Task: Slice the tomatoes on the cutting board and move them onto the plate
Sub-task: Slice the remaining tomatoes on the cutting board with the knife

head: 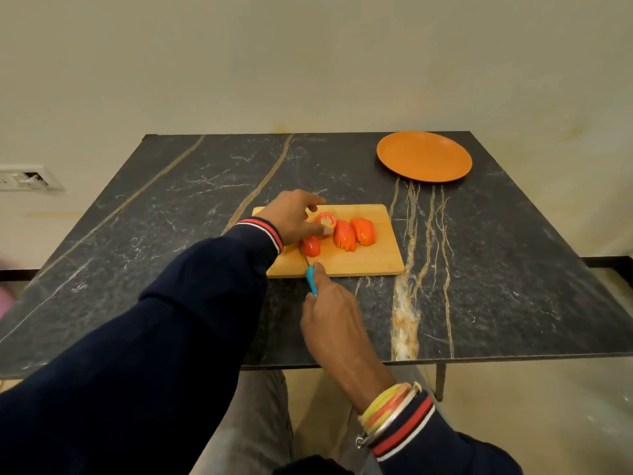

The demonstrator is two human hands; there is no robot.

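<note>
On the dark veined table (171, 217) a wooden board (376, 262) lies near the front edge, its long side across the view; all the tomato in sight is on it. Toward the board's middle two fans of slices (344, 235) lean side by side, touching or nearly so; a smaller red chunk (312, 247) sits nearer the front left, just beside the knife's blade. Over the board's left part the left hand (291, 219) holds a cut piece (326, 220), its pale core facing the camera; the thumb presses the piece's near side and the forefinger stretches out straight above its far side, so the piece sits pinched between thumb and fingers; the other fingers are hidden behind the hand. The right hand (330, 313) is curled round the blue handle of the knife (311, 281), one fingertip laid along the handle's top at the board's front edge; the thin blade runs forward onto the board as far as the chunk; whether its edge touches the wood I cannot tell. An orange plate (424, 156) stands at the table's far right corner, well apart from the board. Both arms wear dark sleeves (171, 337), striped red and white at the wrist; bangles (387, 411) ring the right wrist. Low on the wall at the left is a white socket (24, 178).
</note>
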